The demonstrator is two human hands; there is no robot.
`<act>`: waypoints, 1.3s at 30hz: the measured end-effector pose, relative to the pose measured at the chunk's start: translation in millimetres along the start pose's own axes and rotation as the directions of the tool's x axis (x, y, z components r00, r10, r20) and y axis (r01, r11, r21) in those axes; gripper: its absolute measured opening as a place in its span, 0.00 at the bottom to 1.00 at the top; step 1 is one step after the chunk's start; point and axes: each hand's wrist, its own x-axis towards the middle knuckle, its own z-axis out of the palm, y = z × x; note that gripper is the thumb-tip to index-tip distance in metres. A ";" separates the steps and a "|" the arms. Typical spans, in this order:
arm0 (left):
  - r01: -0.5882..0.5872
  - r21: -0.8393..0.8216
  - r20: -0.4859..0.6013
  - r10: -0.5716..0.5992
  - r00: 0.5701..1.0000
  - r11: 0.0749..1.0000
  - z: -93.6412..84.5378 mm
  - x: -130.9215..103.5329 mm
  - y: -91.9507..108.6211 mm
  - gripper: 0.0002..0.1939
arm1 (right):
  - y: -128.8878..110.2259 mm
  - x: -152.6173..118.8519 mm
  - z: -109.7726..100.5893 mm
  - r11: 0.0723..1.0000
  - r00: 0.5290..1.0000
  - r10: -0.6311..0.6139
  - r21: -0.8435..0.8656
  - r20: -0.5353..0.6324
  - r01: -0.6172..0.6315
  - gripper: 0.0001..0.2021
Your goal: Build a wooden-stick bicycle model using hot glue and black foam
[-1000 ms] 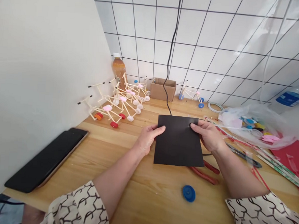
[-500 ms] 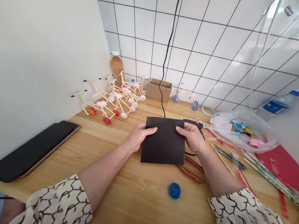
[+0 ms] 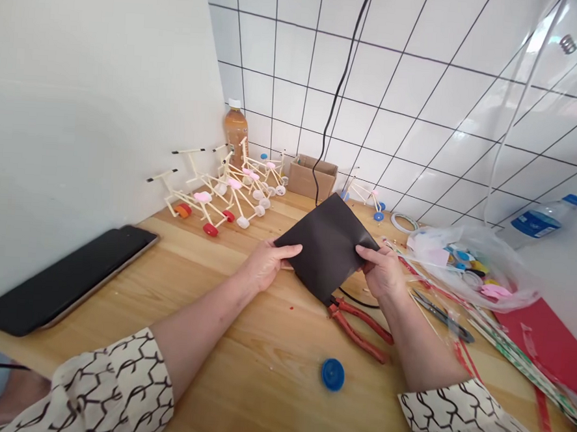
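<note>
A square black sheet, paper or thin card, is held up above the table with one corner pointing away from me. My left hand pinches its left corner, thumb on top. At the opposite corner my right hand grips it the same way, and the fingers beneath are hidden. Red-handled pliers lie on the table just below the sheet's near corner, their jaws partly covered by it. Closer to me is a round blue cap.
Several small stick-built bicycles stand at the back left near a drink bottle and a cardboard box. On the right are scissors, a plastic bag of small parts and red sheet material. A dark phone-like slab lies left.
Both hands have turned the black sheet from square-on to a diamond, now held by opposite corners. More of the pliers shows. The view has shifted slightly.
</note>
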 end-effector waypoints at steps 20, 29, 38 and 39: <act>0.218 0.201 0.385 -0.282 0.879 0.955 13.4 -25.6 6.7 0.12 | -58.0 -27.5 11.6 0.655 0.807 0.264 -0.712 0.528 0.252 0.18; 0.107 0.270 0.458 -0.225 0.860 0.957 18.5 -32.0 15.2 0.11 | -49.8 -48.2 37.6 0.715 0.821 0.270 -0.676 0.502 0.178 0.11; 0.013 0.098 0.171 -0.029 0.985 0.995 4.8 -12.0 24.4 0.13 | -37.0 -28.0 25.6 0.980 0.995 -0.093 -0.173 0.048 0.100 0.09; -0.006 0.085 0.152 -0.006 0.988 0.996 3.4 -10.3 24.1 0.13 | -35.6 -27.4 25.6 0.980 0.993 -0.110 -0.161 0.035 0.115 0.08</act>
